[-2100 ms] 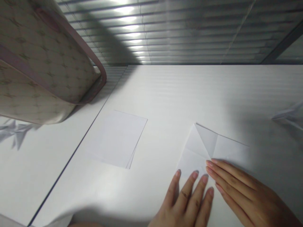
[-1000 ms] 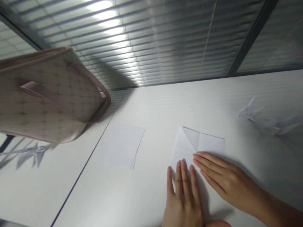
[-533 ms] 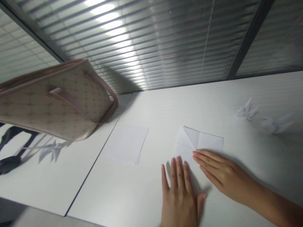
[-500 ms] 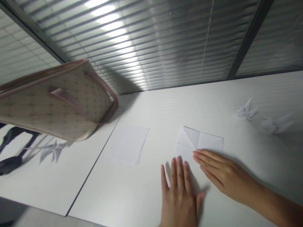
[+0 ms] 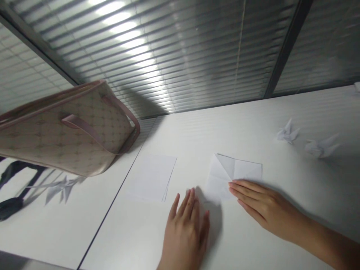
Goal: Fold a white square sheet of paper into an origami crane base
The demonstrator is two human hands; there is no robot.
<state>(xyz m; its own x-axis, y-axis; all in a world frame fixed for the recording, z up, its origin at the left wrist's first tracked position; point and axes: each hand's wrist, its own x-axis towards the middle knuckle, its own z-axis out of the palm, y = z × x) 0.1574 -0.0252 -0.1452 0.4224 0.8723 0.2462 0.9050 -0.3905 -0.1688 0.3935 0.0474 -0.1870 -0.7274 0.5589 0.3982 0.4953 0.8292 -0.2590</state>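
A creased square of white paper [image 5: 222,178] lies on the table, its fold lines meeting near the middle. My right hand [image 5: 258,204] rests flat on the paper's lower right part, fingers straight and side by side, hiding that corner. Off the sheet, to its lower left, my left hand [image 5: 185,228] is over the table with fingers stretched out and nothing in them. Its shadow falls toward the creased paper. A small stack of plain white sheets [image 5: 153,178] lies left of the creased one, beyond my left fingertips.
Two folded paper cranes, one nearer [image 5: 320,146] and one smaller [image 5: 288,133], stand at the right. Another folded paper figure [image 5: 60,189] is at the left by a black object [image 5: 12,206]. A pink-trimmed beige bag [image 5: 70,131] leans before the blinds. A seam [image 5: 112,200] crosses the tabletop.
My left hand has moved left, away from the edge of the creased paper. My right hand stays pressed on it. The view has shifted slightly.
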